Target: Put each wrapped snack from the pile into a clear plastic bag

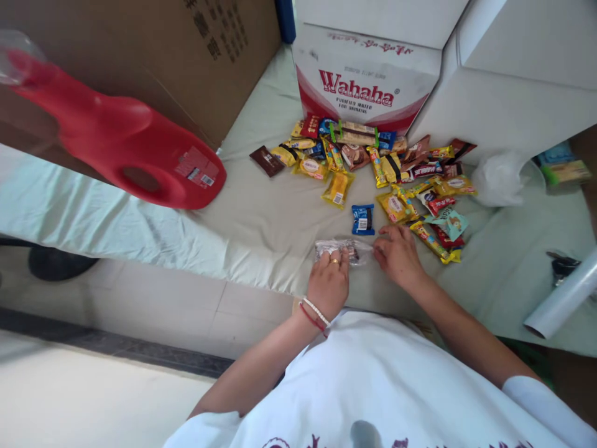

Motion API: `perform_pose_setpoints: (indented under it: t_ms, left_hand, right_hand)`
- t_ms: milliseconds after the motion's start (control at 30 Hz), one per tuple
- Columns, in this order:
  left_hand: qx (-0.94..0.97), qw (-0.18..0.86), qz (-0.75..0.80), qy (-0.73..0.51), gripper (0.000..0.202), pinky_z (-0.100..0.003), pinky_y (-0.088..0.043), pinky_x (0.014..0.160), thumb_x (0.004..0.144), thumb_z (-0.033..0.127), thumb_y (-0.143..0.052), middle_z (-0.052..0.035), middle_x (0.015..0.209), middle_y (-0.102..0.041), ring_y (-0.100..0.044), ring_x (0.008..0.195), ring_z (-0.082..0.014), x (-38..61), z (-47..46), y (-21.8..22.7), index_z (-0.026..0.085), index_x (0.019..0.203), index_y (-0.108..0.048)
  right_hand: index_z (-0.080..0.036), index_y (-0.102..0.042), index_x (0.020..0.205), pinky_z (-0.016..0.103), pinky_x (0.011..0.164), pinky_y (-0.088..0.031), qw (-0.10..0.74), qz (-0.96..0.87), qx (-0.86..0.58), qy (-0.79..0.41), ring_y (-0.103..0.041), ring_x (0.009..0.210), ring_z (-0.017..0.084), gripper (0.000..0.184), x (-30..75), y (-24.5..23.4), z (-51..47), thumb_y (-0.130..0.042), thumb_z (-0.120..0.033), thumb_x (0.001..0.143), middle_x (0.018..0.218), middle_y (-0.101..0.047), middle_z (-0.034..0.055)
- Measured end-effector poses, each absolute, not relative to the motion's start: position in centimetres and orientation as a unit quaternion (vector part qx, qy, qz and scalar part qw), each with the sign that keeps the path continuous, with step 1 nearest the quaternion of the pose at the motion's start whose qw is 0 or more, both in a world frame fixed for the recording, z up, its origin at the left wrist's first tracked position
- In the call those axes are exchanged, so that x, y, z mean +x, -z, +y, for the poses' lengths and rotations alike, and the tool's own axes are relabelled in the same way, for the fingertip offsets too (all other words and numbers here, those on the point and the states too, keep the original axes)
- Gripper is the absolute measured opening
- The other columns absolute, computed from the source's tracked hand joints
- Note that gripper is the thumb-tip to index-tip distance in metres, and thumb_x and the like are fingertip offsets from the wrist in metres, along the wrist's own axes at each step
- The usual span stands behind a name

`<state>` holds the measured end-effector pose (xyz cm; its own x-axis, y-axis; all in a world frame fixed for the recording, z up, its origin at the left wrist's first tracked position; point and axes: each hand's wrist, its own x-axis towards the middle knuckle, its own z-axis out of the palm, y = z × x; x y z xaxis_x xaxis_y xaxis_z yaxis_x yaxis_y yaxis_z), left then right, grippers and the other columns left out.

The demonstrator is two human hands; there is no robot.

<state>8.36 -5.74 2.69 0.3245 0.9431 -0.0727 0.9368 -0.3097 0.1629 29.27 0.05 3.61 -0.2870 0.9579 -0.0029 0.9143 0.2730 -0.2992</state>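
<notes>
A small clear plastic bag [353, 244] lies near the front edge of the cloth-covered surface, with something silvery and dark inside that I cannot make out. My left hand [328, 281], wearing a ring and two bracelets, holds the bag down with its fingers closed over the near side. At the bag's loose right end, my right hand [400, 256] pinches the thin plastic. Just beyond the bag is a blue snack packet [362, 219], touched by neither hand. To the right of my right hand lies a long yellow snack packet [435, 242].
Several wrapped snacks [338, 188] are heaped before a Wahaha carton [364, 81]. A red jug [140, 149] lies left beside a brown cardboard box [186, 74]. On the right are white crumpled plastic [501, 179], a plastic film roll [562, 298] and a dark object [563, 267].
</notes>
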Motion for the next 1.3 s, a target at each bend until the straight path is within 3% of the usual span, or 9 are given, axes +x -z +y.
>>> perform_pose_setpoints:
  t_ms: [200,300,433,567,733,900,1067,1200,1300]
  left_hand:
    - [0.828,0.099,0.552,-0.027,0.035,-0.039,-0.049,0.077,0.097,0.011,-0.045,-0.0151,0.099,-0.069,-0.062,0.100,-0.0283,8.6,-5.6,-2.2,0.010,0.125,-0.066]
    - [0.828,0.148,0.537,-0.061,0.022,-0.040,-0.051,0.080,0.092,0.010,-0.052,-0.0156,0.093,-0.070,-0.064,0.094,-0.0279,7.4,-6.2,-1.7,0.010,0.100,-0.073]
    - [0.738,0.234,0.591,-0.226,0.031,-0.034,-0.053,0.081,0.094,0.017,-0.050,-0.0100,0.097,-0.072,-0.065,0.087,-0.0209,4.0,-7.2,-1.0,0.014,0.119,-0.069]
    - [0.639,0.165,0.701,-0.269,0.032,-0.047,-0.052,0.093,0.091,0.023,-0.053,-0.0144,0.103,-0.070,-0.062,0.101,-0.0290,2.6,-6.2,0.0,0.016,0.116,-0.071]
    - [0.636,0.207,0.656,-0.351,0.036,-0.049,-0.050,0.104,0.092,0.018,-0.051,-0.0159,0.119,-0.068,-0.060,0.116,-0.0282,5.2,-4.9,-0.8,0.016,0.125,-0.066]
    - [0.772,0.265,0.408,-0.409,0.044,-0.051,-0.041,0.118,0.088,0.014,-0.053,-0.0133,0.136,-0.064,-0.057,0.133,-0.0257,9.0,-6.0,-3.5,0.023,0.130,-0.063]
    - [0.836,0.348,0.189,-0.380,0.039,-0.046,-0.050,0.111,0.083,0.009,-0.054,-0.0137,0.123,-0.073,-0.059,0.133,-0.0252,11.1,-5.1,-3.9,0.019,0.119,-0.065]
    - [0.785,0.325,0.378,-0.367,0.028,-0.039,-0.056,0.101,0.091,0.009,-0.053,-0.0094,0.115,-0.074,-0.066,0.119,-0.0216,8.3,-4.4,-2.1,0.021,0.112,-0.068]
    - [0.741,0.245,0.527,-0.337,0.020,-0.040,-0.058,0.098,0.093,0.017,-0.055,-0.0072,0.107,-0.075,-0.070,0.106,-0.0211,4.6,-4.9,-0.1,0.022,0.106,-0.070]
  right_hand:
    - [-0.018,-0.067,0.105,0.026,0.065,-0.038,0.036,-0.787,-0.546,-0.286,-0.060,0.071,0.017,0.017,24.1,-6.5,1.5,-0.052,-0.024,0.099,0.082,-0.069,0.0042]
    - [-0.017,-0.066,0.104,0.025,0.068,-0.037,0.003,-0.814,-0.496,-0.301,-0.065,0.080,0.017,0.017,20.5,-6.3,2.7,-0.050,-0.017,0.099,0.089,-0.073,0.0062]
    - [-0.017,-0.066,0.106,0.027,0.075,-0.041,0.003,-0.841,-0.455,-0.292,-0.065,0.087,0.019,0.020,18.8,-4.8,2.8,-0.047,-0.017,0.101,0.095,-0.072,0.0082]
    - [-0.015,-0.063,0.118,0.031,0.081,-0.047,0.021,-0.837,-0.462,-0.294,-0.065,0.091,0.022,0.027,19.2,-4.0,1.6,-0.043,-0.014,0.100,0.104,-0.070,0.0125]
    - [-0.016,-0.052,0.141,0.039,0.093,-0.053,0.195,-0.722,-0.485,-0.453,-0.065,0.105,0.023,0.043,21.1,-3.9,-0.1,-0.044,-0.022,0.099,0.119,-0.068,0.0135]
    - [-0.025,-0.058,0.121,0.030,0.071,-0.056,0.360,-0.434,-0.523,-0.640,-0.065,0.085,0.018,0.040,24.6,-4.4,-3.9,-0.058,-0.055,0.096,0.099,-0.068,0.0030]
    - [-0.024,-0.062,0.098,0.024,0.061,-0.052,0.500,-0.282,-0.601,-0.556,-0.060,0.073,0.013,0.032,32.3,-5.1,-6.9,-0.079,-0.046,0.082,0.085,-0.062,-0.0019]
    - [-0.022,-0.058,0.088,0.030,0.067,-0.057,0.698,-0.180,-0.610,-0.330,-0.062,0.071,0.013,0.026,46.5,-6.2,-3.5,-0.080,-0.031,0.078,0.080,-0.062,-0.0031]
    - [-0.020,-0.047,0.078,0.034,0.076,-0.059,0.692,-0.096,-0.682,-0.215,-0.065,0.075,0.013,0.020,57.2,-6.1,2.3,-0.065,-0.012,0.084,0.079,-0.062,-0.0027]
